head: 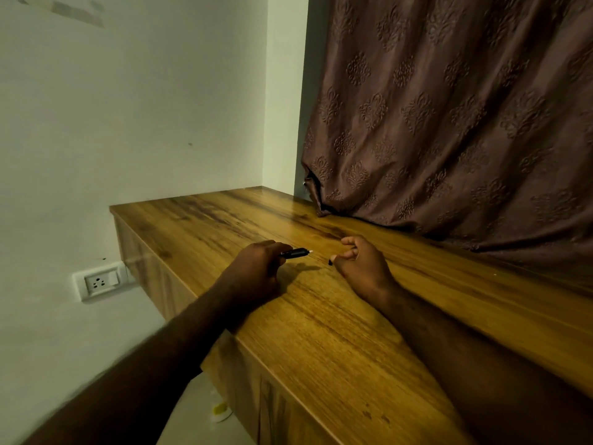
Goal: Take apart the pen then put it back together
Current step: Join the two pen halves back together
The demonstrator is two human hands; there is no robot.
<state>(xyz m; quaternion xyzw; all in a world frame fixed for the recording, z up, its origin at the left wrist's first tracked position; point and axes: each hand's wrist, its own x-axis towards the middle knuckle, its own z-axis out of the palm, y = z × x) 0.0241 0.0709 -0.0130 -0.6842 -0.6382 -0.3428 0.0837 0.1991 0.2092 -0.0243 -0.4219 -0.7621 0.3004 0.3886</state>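
Nearest the camera, two bare forearms are reaching out over a glossy honey-brown wooden desk, the right one seemingly resting along its top. Further out, the left hand is curling its fingers round the rear half of a slim black plastic pen. The pen is sticking out to the right just above the desk, throwing a shadow on the wood and aiming its pale tip at the right hand. That hand is lying a little apart from the tip with its fingers curled in. Thumb and forefinger seem to be pinching a small dark piece, probably a part off the pen, though it is too small to say which. The pen is likely feeling light, stiff and rather slick, so a fingertip hold on the barrel close to the joint should be giving the surest twist. Any thin inner refill would be bending easily, and loose bits this small would be rolling or getting lost on such a smooth top, so they are better kept pinched or set down flat near the hands. Beyond the hands, a brown embossed fabric curtain is bunching against the desk's far edge. To the left, a plain off-white wall is carrying a white socket plate below desk height.
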